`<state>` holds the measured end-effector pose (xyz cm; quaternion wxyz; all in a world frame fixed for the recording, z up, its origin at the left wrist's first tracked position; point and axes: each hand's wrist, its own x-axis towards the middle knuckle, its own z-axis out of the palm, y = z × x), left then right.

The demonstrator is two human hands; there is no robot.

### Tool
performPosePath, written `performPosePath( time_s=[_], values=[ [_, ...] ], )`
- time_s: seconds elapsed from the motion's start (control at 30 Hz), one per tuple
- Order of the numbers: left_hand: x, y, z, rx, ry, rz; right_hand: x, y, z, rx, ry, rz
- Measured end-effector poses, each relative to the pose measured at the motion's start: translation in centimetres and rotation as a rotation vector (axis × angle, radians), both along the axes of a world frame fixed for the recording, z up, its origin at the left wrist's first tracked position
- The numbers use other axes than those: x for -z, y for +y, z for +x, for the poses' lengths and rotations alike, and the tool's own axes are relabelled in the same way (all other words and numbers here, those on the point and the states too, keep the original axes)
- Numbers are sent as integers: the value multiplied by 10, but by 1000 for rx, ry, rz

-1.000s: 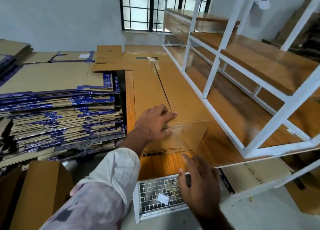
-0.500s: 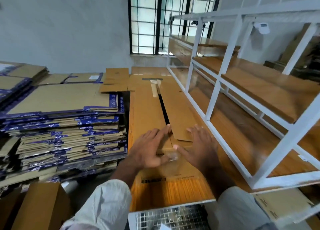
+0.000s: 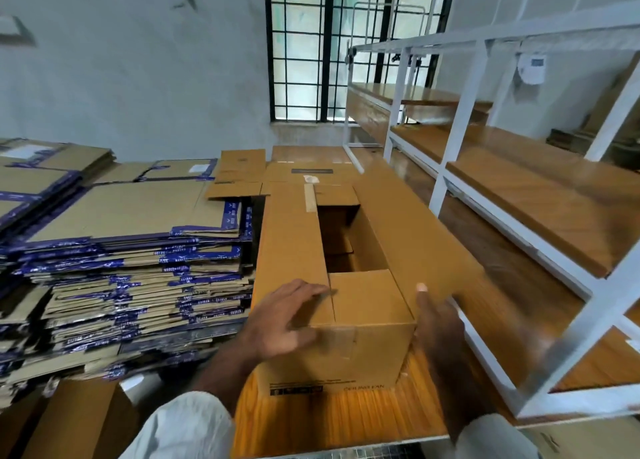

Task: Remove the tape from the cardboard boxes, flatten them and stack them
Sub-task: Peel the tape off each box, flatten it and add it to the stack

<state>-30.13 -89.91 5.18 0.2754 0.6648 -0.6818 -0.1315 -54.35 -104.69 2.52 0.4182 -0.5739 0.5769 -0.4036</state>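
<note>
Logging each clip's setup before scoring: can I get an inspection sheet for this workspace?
Surface: wooden table, bare at the near edge.
Job's things: open box on the table, long flaps apart, tape strip stuck at the far end; stack of flattened boxes to the left.
Clutter: flat cardboard beyond the box.
Grips: left hand rests on the box's near left corner, fingers straight; right hand at its right side, thumb up, grip unclear.
Cables: nothing seen.
Surroundings: white rack with wooden shelves on the right, barred window behind.
</note>
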Motion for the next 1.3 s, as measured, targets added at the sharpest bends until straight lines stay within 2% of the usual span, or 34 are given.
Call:
performPosePath(
  time_s=[0.07,0.23,0.3,0.4,0.43,0.5,0.6,0.73,0.87,0.93,1.03,1.1,1.2,1.27,1.3],
  values=[
    [2,-3,1,-8,51,-8,5,-7,-2,26,-248,260],
    [3,-6,-6,-101,159,-31,8,1,-5,4,-366,186],
    [-4,-8,-13,-153,39,29,7,5,-7,-67,-363,121],
    [-15,-9,-25,-118,-310,141,12,6,-11,-187,-223,-3],
    [-19,-9,-27,-98,-370,148,16,5,-11,-213,-163,-24],
    [-22,-9,-28,-92,-359,127,17,2,-11,-234,-96,-33],
    [-29,-6,-29,-177,-144,-95,16,-1,-11,-265,-71,-19],
    [-36,6,-16,-484,296,-494,14,-1,-12,-263,-77,-23],
    [-20,35,7,-689,942,-823,13,2,-10,-283,-56,-51],
    [-1,47,15,-849,1203,-862,13,4,-9,-284,-51,-65],
    [38,61,10,-954,1467,-645,13,5,-8,-265,-58,-70],
    [59,68,0,-943,1475,-493,13,6,-7,-257,-74,-73],
    [63,77,1,-947,1402,-424,15,5,-7,-257,-53,-61],
    [55,87,15,-969,1274,-394,15,6,-9,-181,68,-127],
    [48,93,24,-1008,1143,-384,14,10,-11,-96,140,-225]
  ],
)
